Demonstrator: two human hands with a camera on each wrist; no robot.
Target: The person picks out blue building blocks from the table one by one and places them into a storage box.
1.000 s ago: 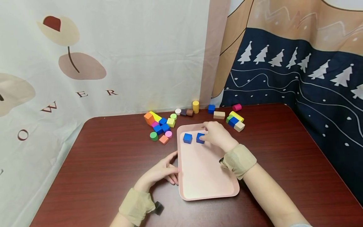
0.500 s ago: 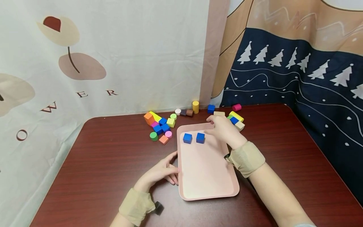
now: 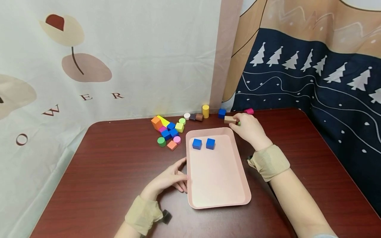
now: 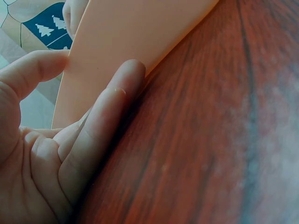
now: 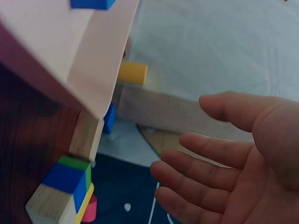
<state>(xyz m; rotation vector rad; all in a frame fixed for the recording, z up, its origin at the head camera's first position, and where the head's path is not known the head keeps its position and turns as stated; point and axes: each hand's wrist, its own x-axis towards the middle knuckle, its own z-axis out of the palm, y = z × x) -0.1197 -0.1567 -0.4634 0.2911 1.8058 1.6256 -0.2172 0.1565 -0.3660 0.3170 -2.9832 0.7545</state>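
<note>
Two blue cubes, one on the left (image 3: 197,144) and one on the right (image 3: 210,143), sit apart near the far end of a pink tray (image 3: 218,178). My left hand (image 3: 169,178) rests against the tray's left side; in the left wrist view its thumb touches the rim and its extended fingers lie along the outer wall. My right hand (image 3: 251,130) hovers beyond the tray's far right corner, fingers spread and holding nothing in the right wrist view. Nearest it are a plain wooden block (image 3: 229,120) and a row of green, blue (image 5: 64,177) and wooden (image 5: 48,203) blocks, mostly hidden by the hand in the head view.
Left of the tray's far end lies a cluster of mixed blocks, including an orange one (image 3: 156,123) and a green cylinder (image 3: 161,141). Along the back edge stand a yellow cylinder (image 3: 205,111), a blue cube (image 3: 222,113) and a magenta cylinder (image 3: 248,111).
My right hand has left the right blue cube in the tray and moved right and away, over the blocks beyond the tray. My left hand has stayed at the tray's side.
</note>
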